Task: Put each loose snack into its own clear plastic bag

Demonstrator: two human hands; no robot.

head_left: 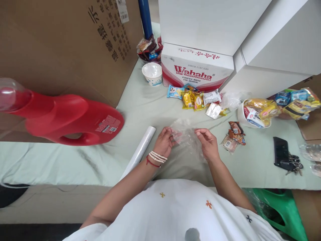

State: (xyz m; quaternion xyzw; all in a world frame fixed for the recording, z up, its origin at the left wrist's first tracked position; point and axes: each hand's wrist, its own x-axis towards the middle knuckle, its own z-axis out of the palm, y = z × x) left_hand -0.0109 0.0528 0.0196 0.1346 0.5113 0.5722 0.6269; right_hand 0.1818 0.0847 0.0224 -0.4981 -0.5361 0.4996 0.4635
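My left hand [164, 141] and my right hand [208, 143] are both closed on a thin clear plastic bag [185, 135], pinching its edges between them just above the pale green tablecloth [140, 107]. A white roll [140, 150] of bags lies on the cloth by my left wrist. Small wrapped snacks [232, 137] lie just right of my right hand. More snack packets [198, 99] are scattered farther back, in front of a Wahaha carton [195, 68].
A big red detergent jug [67, 118] lies on its side at the left, against a brown carton [62, 43]. A white paper cup [152, 73], a white bowl of snacks [255, 115], a black phone with keys [284, 155] and white boxes [250, 33] stand around.
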